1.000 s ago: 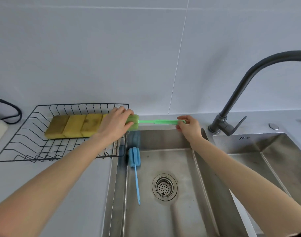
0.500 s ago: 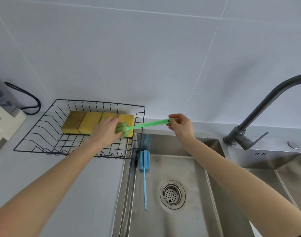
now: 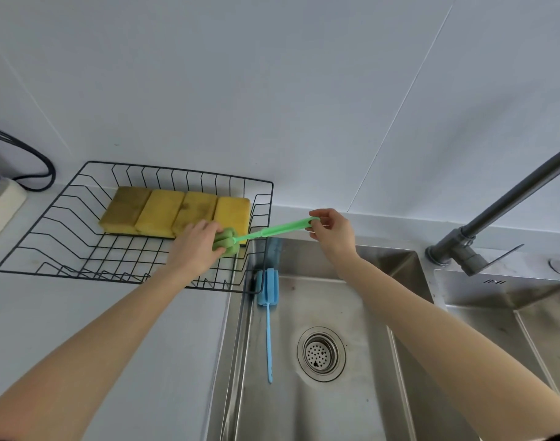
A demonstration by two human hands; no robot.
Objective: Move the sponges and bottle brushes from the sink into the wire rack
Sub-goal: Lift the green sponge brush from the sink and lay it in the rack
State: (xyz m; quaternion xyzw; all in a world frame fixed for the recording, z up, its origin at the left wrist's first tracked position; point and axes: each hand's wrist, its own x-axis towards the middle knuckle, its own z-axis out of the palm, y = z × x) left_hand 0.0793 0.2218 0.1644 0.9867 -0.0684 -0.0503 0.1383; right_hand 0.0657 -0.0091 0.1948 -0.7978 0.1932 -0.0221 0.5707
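Pale grey wall tiles rise behind a light worktop (image 3: 81, 313) with a steel sink (image 3: 352, 409) set into it at the right; only the head view is available, looking down over both your arms.

At the far left sits the wire rack (image 3: 65, 249), with four yellow sponges (image 3: 177, 211) lined up side by side along its far side. Your left hand (image 3: 196, 246) is closed around the foam head of the green bottle brush (image 3: 259, 233), just inside the rack's right end. Your right hand (image 3: 331, 232) pinches the tip of the handle between thumb and fingers, above the sink's far edge. So the brush spans the rack's right wall, head low, handle angled up.

The blue bottle brush (image 3: 267, 300) lies in the sink, its head against the far left corner and its handle pointing toward you.

Watch the rack's right wall: if you let go now, the handle would likely rest on that rim and the brush could tip back into the sink. Swing the handle fully inside first. Pushing the head further left could also nudge the nearest sponge out of line.
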